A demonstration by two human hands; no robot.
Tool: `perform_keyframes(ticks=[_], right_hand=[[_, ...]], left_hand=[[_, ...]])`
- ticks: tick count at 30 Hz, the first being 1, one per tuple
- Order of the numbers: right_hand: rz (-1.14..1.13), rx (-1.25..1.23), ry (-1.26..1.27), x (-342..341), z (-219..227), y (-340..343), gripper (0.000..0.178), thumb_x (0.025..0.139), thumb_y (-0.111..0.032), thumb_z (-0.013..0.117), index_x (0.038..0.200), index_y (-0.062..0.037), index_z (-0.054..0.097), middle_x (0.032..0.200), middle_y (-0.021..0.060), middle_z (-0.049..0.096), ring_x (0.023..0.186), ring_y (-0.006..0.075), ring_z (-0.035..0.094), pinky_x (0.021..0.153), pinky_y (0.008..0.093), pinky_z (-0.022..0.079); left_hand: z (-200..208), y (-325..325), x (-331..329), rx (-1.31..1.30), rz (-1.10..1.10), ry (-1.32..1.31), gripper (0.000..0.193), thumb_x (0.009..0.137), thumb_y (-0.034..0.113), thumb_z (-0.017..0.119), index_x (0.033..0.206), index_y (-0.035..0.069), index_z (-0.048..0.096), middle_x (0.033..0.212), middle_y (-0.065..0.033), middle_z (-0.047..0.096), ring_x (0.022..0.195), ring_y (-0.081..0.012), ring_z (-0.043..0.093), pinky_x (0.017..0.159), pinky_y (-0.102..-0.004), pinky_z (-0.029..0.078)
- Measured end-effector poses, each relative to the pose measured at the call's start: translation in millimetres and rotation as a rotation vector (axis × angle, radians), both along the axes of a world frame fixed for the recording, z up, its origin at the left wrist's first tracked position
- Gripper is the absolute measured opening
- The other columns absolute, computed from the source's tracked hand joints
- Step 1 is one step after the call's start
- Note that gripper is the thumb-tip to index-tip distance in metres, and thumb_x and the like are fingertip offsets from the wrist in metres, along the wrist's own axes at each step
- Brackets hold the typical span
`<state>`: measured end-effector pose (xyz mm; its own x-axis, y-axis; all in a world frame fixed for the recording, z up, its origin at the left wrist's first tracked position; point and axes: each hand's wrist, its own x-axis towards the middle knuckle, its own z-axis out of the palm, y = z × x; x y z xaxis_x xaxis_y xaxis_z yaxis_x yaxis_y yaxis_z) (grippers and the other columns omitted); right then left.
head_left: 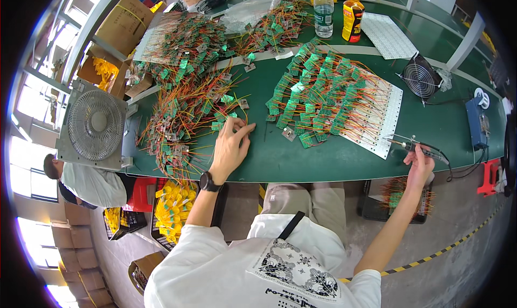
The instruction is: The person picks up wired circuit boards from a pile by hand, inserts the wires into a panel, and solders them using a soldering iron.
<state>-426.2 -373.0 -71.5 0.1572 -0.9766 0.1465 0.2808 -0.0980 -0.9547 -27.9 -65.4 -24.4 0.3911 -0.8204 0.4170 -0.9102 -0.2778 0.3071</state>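
My left hand [231, 145] has its fingers bent together at the right edge of a heap of small green circuit boards with red and yellow wires [188, 111]. Whatever lies between those fingertips is too small to make out. In my right hand [419, 163] is a soldering iron [412, 145], its thin tip pointing left at the edge of a white perforated board [386, 126]. On that board lie wire ends in rows, joined to several rows of green circuit boards [309, 106]. A loose small board [289, 134] rests on the green table between my hands.
A box fan [97, 120] stands at the left, a small black fan [421, 79] at the right. Behind are a water bottle [323, 14], an orange drink bottle [353, 19] and another white board [389, 36]. A blue spool device [477, 119] trails cables. A person [94, 181] sits at left.
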Motion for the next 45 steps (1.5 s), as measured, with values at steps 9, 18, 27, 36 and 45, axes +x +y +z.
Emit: perform_keyframes(ticks=[9,18,27,36,45], right_hand=[[0.006,-0.017,0.016,-5.3,-4.1,-3.1,0.021,0.090,-0.011,0.064,0.102,0.0064,0.065,0.069,0.0091,0.063,0.051,0.0161,0.057,0.048,0.0246,0.042],[0.029,-0.019,0.039,-5.1,-2.1,-0.1,0.021,0.092,-0.012,0.063,0.105,0.0053,0.065,0.071,0.0071,0.062,0.056,0.0128,0.056,0.051,0.0243,0.043],[0.000,-0.040,0.012,-3.2,-0.1,1.0,0.020,0.091,-0.011,0.063,0.101,0.0063,0.064,0.070,0.0089,0.063,0.052,0.0153,0.057,0.048,0.0238,0.041],[0.029,-0.046,0.019,-4.3,-1.1,0.5,0.021,0.092,-0.011,0.062,0.104,0.0060,0.065,0.070,0.0069,0.062,0.056,0.0123,0.055,0.051,0.0242,0.043],[0.013,-0.035,0.005,-2.8,0.0,1.7,0.019,0.092,-0.011,0.063,0.101,0.0058,0.064,0.071,0.0088,0.063,0.053,0.0152,0.056,0.049,0.0237,0.041]], left_hand=[[-15.0,24.4,2.5,-0.242,0.150,0.348,0.020,0.080,0.011,0.073,0.098,0.002,0.067,0.094,-0.0112,0.059,0.085,-0.0236,0.063,0.075,-0.0333,0.051],[-14.1,26.7,2.4,-0.103,0.282,0.412,0.032,0.078,0.012,0.075,0.104,-0.001,0.061,0.092,-0.0115,0.065,0.077,-0.0209,0.063,0.068,-0.0318,0.049],[-5.5,30.4,-3.3,-0.163,0.174,0.390,0.027,0.081,0.003,0.068,0.107,0.001,0.060,0.098,-0.0105,0.066,0.080,-0.0221,0.061,0.066,-0.0311,0.048],[-5.6,40.2,3.2,-0.051,0.090,0.143,0.014,0.081,-0.001,0.060,0.095,0.001,0.063,0.094,-0.0106,0.059,0.071,-0.0275,0.057,0.063,-0.0349,0.047],[7.5,30.9,4.4,-0.066,-0.063,0.194,0.017,0.086,-0.007,0.051,0.096,-0.002,0.064,0.099,-0.0129,0.056,0.076,-0.0314,0.060,0.068,-0.0375,0.049]])
